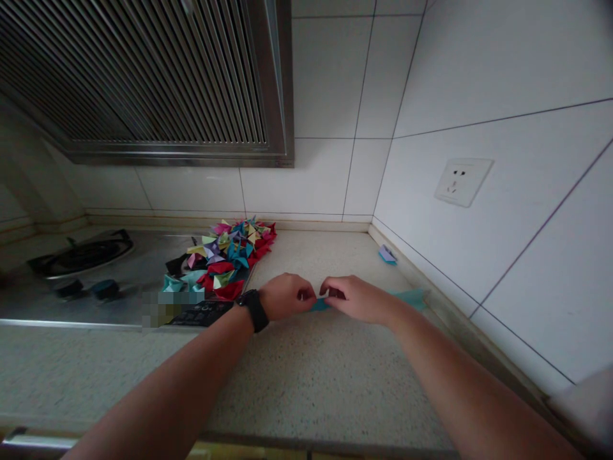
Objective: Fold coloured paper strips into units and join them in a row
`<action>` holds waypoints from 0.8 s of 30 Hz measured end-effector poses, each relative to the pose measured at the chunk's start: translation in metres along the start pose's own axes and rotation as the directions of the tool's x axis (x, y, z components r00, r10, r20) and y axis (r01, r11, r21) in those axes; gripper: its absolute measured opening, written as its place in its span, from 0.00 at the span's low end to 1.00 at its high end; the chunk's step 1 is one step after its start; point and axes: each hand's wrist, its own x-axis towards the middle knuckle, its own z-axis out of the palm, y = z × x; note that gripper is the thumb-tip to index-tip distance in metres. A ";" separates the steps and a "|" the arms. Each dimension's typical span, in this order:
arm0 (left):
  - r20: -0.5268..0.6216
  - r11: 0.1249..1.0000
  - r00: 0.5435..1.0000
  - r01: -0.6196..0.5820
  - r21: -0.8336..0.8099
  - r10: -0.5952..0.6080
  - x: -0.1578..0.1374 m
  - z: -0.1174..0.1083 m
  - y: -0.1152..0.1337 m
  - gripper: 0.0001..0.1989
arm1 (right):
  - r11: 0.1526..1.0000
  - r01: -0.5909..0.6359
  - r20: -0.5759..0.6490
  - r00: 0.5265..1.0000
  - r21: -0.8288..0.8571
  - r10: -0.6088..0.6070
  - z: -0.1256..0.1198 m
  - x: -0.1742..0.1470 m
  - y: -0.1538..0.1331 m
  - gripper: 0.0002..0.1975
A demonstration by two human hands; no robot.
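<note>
Just above the counter, a small piece of folded blue paper (319, 305) is held between my two hands. My left hand (287, 296), with a black watch on its wrist, pinches the paper's left end. At the other end, my right hand (357, 298) closes its thumb and fingers on the same piece. The fingers hide part of the paper, so its exact fold shape cannot be made out. A light teal sheet (412, 298) lies flat beyond my right wrist, partly covered by it.
A heap of colourful folded paper pieces (230, 252) covers the right side of the gas stove (148, 255). Against the right wall is a small lilac and blue paper stack (387, 255). Above hangs a range hood (182, 153); a socket (463, 182) is on the tiled wall.
</note>
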 end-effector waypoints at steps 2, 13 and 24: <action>0.103 0.989 0.994 0.057 -0.138 -0.043 0.000 0.000 -0.001 0.14 | 0.997 -0.038 0.042 0.998 0.063 0.036 -0.001 -0.002 -0.002 0.08; 0.203 0.986 0.979 0.055 -0.155 -0.022 0.004 0.010 -0.003 0.13 | 0.996 -0.089 0.187 0.979 0.004 0.087 0.009 0.003 0.005 0.08; 0.147 0.996 0.988 -0.050 0.076 0.038 0.005 0.012 -0.002 0.09 | 0.991 -0.132 0.210 0.968 -0.024 0.134 0.007 0.004 0.002 0.07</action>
